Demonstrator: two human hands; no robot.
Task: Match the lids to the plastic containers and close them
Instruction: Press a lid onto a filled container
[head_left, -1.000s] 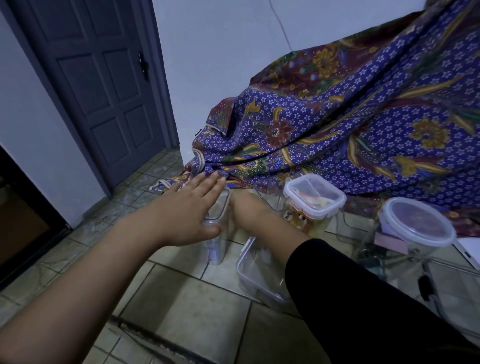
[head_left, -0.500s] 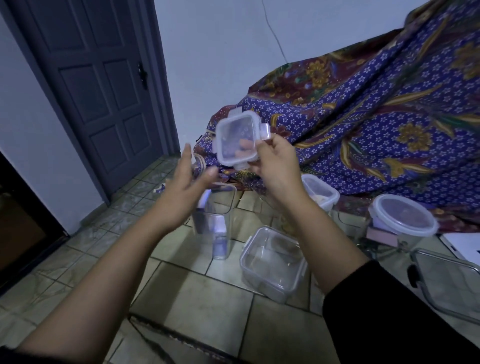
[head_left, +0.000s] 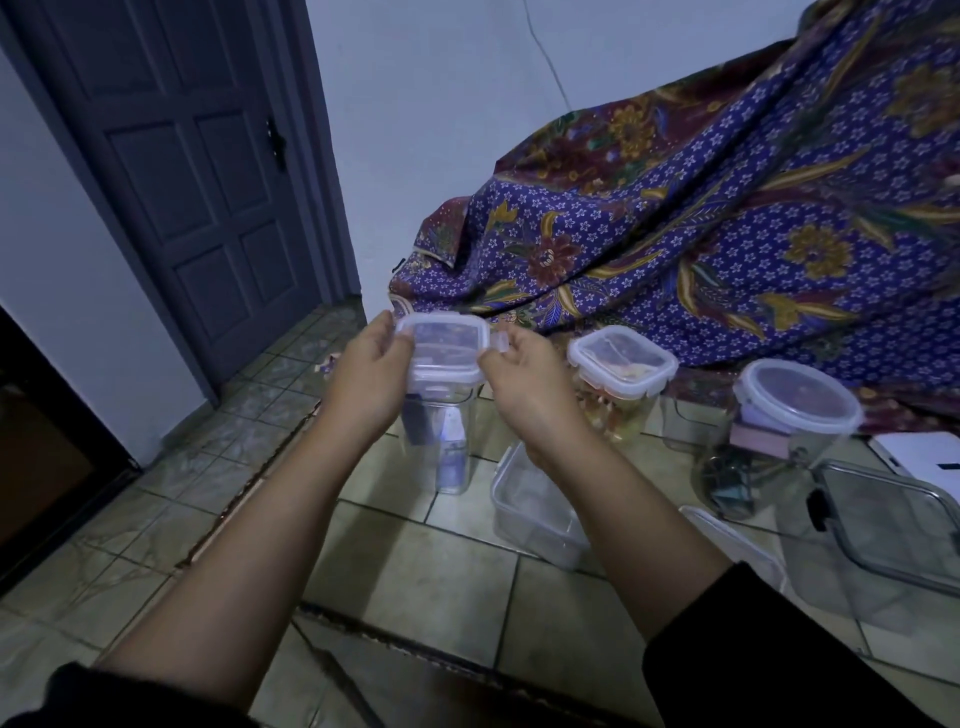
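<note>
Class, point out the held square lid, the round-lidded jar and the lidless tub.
square lid (head_left: 444, 344), head view, clear top panel.
round-lidded jar (head_left: 797, 401), head view, centre of lid.
lidless tub (head_left: 531, 526), head view, front wall.

A left black fabric sleeve (head_left: 130, 699) and a right black fabric sleeve (head_left: 769, 660) are worn. The forearms, left hand (head_left: 371, 376) and right hand (head_left: 524, 387) are left uncovered.
</note>
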